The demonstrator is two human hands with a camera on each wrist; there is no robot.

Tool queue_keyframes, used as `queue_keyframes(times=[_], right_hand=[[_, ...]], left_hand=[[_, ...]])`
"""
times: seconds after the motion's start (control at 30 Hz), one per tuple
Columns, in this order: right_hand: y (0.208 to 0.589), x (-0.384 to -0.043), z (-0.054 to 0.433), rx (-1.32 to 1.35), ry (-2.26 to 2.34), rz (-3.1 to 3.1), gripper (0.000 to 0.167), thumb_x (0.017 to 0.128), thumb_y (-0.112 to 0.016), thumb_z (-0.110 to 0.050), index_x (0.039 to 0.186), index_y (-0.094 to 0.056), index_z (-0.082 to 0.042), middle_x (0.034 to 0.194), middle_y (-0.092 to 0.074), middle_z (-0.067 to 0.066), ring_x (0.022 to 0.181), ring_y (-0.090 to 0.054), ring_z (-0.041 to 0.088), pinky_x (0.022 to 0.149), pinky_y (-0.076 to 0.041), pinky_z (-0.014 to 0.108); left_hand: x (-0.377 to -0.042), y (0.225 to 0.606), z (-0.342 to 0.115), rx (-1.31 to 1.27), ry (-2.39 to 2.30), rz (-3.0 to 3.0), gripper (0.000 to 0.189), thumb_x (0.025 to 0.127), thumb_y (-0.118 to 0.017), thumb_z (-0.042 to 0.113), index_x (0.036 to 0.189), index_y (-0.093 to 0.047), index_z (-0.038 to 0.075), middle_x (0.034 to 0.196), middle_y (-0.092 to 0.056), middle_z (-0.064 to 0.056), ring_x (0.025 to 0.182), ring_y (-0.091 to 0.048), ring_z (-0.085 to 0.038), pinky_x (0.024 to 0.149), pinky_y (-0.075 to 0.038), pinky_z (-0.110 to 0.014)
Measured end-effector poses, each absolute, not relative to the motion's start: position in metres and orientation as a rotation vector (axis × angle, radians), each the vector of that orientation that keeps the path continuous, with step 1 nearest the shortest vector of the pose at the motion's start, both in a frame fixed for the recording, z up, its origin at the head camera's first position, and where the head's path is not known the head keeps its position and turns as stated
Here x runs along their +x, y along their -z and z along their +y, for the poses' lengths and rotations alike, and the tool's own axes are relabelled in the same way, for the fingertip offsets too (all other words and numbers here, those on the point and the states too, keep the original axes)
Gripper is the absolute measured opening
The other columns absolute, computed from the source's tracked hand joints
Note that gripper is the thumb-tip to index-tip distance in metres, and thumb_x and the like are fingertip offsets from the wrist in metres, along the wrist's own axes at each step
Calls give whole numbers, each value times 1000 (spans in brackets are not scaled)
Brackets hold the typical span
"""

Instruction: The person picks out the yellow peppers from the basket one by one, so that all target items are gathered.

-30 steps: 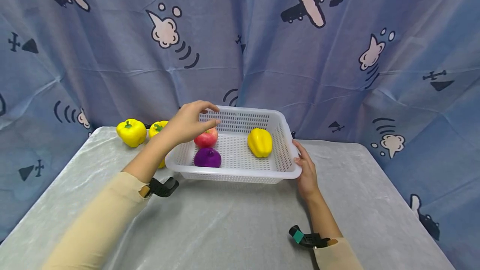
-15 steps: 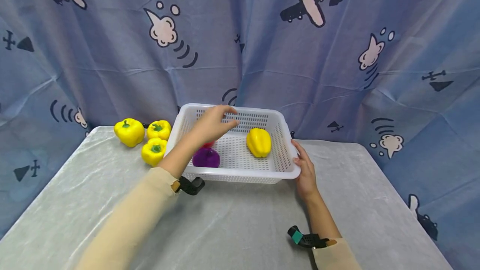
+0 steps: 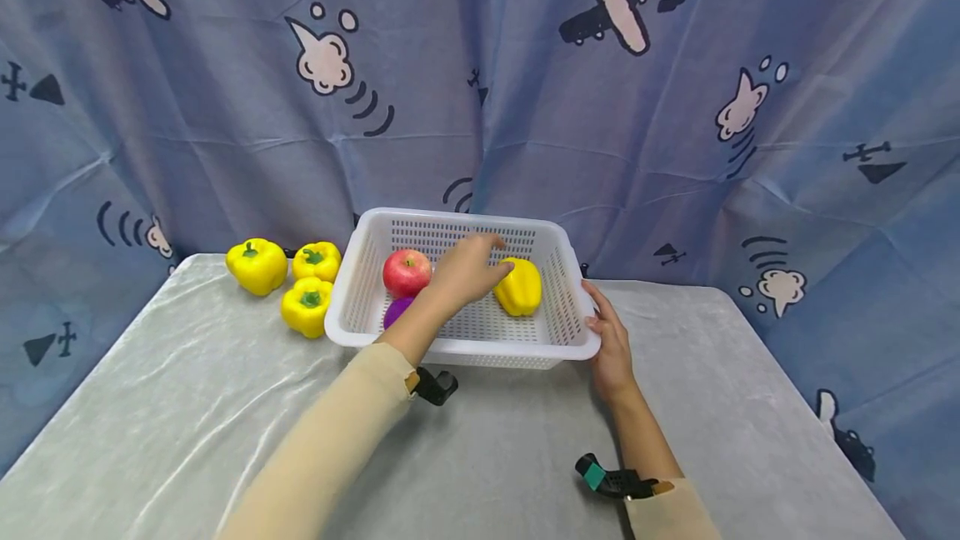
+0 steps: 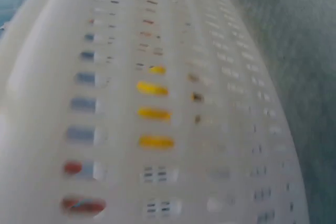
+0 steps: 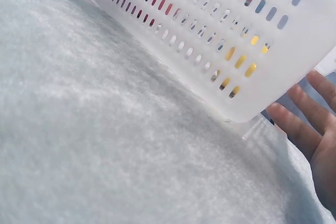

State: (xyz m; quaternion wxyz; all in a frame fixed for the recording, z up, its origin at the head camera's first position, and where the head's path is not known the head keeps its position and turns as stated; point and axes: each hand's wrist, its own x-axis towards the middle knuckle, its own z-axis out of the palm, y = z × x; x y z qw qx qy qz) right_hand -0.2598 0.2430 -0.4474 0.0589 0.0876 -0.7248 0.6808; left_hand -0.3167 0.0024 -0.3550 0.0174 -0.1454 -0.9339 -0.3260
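A white plastic basket (image 3: pixel 487 348) with slotted walls holds a red apple (image 3: pixel 407 273), a purple onion-like vegetable (image 3: pixel 396 310) and a yellow bell pepper (image 3: pixel 521 288). My left hand (image 3: pixel 463 272) reaches over the near rim, its thumb and fingers spread apart at the pepper's upper left edge; contact cannot be told. The forearm partly covers the purple vegetable. In the left wrist view, yellow shows through slots in the basket wall (image 4: pixel 121 114); the hand is not seen there. My right hand (image 3: pixel 613 348) rests against the basket's right end, fingers (image 5: pixel 296 129) fairly straight at its outer side.
Several yellow bell peppers (image 3: pixel 306 307) stand on the table left of the basket, one close against its left wall. A pale cloth (image 3: pixel 510 440) covers the table. Behind it hangs a blue curtain (image 3: pixel 525 123) printed with airplanes.
My left hand has moved rightward across the basket, from above the apple to the yellow pepper inside, uncovering the apple. The right hand and basket have stayed in place.
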Motion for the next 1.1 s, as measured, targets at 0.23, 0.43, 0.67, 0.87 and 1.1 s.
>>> queue_keyframes(times=[0.23,0.43,0.67,0.87,1.1], right_hand=[[448,-259,244,240,-2057,-2202,60,99,-28,-11,159,-30,-13,156,-39,19,104,-64,4,78,-59,18],[449,-259,244,254,-2066,-2191,60,99,-28,-9,159,-30,-11,153,-41,22,102,-64,5,77,-59,18],[448,-261,245,276,-2049,-2200,60,99,-29,-11,159,-31,-13,157,-40,20,105,-63,8,79,-59,19],[448,-262,243,295,-2055,-2189,60,99,-28,-10,159,-31,-12,157,-39,19,106,-62,8,79,-58,18],[449,-261,245,274,-2007,-2227,61,98,-28,-12,159,-32,-15,159,-38,19,108,-61,7,80,-58,17]], left_hand=[[-325,360,24,-488,1082,-2962,46,98,-66,33,138,-59,12,140,-63,-9,114,-64,-25,103,-54,-43],[-332,365,33,-453,1158,-2970,48,97,-67,31,141,-58,13,145,-59,-8,126,-59,-26,111,-49,-45],[-341,377,26,-407,1225,-2975,52,97,-67,30,142,-55,8,145,-58,-12,129,-58,-28,115,-45,-44],[-343,380,20,-473,1188,-3007,56,96,-68,27,145,-51,5,145,-59,-14,130,-57,-30,116,-44,-44],[-344,383,21,-522,1175,-3060,63,95,-71,25,150,-45,9,149,-55,-14,135,-54,-32,120,-39,-47]])
